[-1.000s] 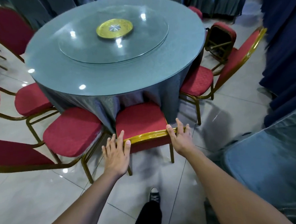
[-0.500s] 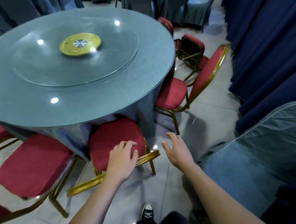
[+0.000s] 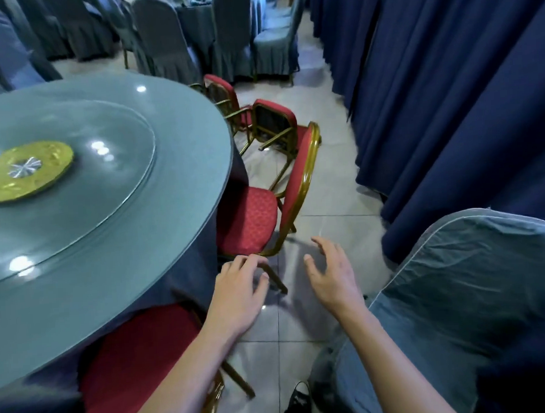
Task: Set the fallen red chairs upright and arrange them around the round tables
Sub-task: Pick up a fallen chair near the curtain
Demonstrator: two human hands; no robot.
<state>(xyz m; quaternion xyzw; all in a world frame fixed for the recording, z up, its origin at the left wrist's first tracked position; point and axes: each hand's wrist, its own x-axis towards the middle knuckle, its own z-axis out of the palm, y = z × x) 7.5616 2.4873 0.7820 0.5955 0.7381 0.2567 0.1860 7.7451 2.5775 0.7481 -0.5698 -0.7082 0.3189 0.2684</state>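
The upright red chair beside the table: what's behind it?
Behind the upright red chair lies a fallen red chair, underside showing, with another red chair beyond. Their lower parts are hidden.

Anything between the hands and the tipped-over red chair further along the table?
Yes. An upright red chair stands at the round table between both hands and the fallen chair, its back reaching toward the blue curtains and narrowing the aisle. The left hand and right hand hover just short of it, holding nothing.

No readable text, label, brand or number anywhere — chairs, table, curtains all unmarked.
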